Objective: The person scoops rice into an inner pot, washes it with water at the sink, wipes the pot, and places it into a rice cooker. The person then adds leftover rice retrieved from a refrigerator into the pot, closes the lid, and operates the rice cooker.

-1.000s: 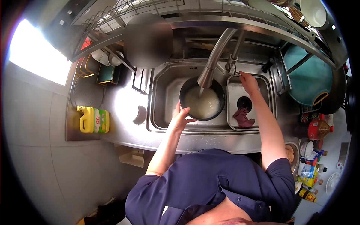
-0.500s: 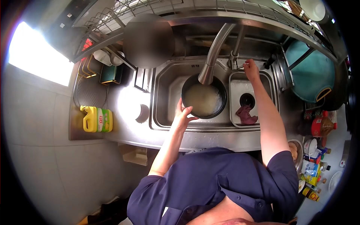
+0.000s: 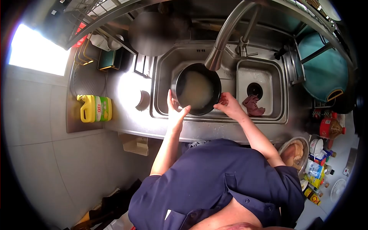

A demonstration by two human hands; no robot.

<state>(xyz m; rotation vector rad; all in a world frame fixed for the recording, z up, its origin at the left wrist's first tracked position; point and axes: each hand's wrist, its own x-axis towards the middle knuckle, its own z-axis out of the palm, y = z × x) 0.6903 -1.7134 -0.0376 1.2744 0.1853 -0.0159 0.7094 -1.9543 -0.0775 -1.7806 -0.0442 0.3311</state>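
Observation:
A dark round pot (image 3: 177, 92) with cloudy whitish water in it is over the large left basin of the steel sink (image 3: 163, 69). My left hand (image 3: 177, 111) grips the pot's lower left rim, thumb on the near edge. At the lower right rim, my right hand (image 3: 229, 105) holds the pot between thumb and fingers. The faucet (image 3: 216, 53) arches over the pot's upper right edge, and no stream shows from it. A crumpled maroon cloth (image 3: 253, 106) lies beside the drain in the small right basin.
On the left counter stand a yellow jug (image 3: 94, 109) and a green holder (image 3: 110, 58). A teal round item (image 3: 324, 67) leans at the right rack. Bottles, including a red-labelled one (image 3: 331, 128), and a metal bowl (image 3: 303, 142) are at the lower right. A rack crosses overhead.
My right hand has left the faucet lever and taken hold of the pot's right rim. The pot has shifted left, away from the spout. The water stream has stopped.

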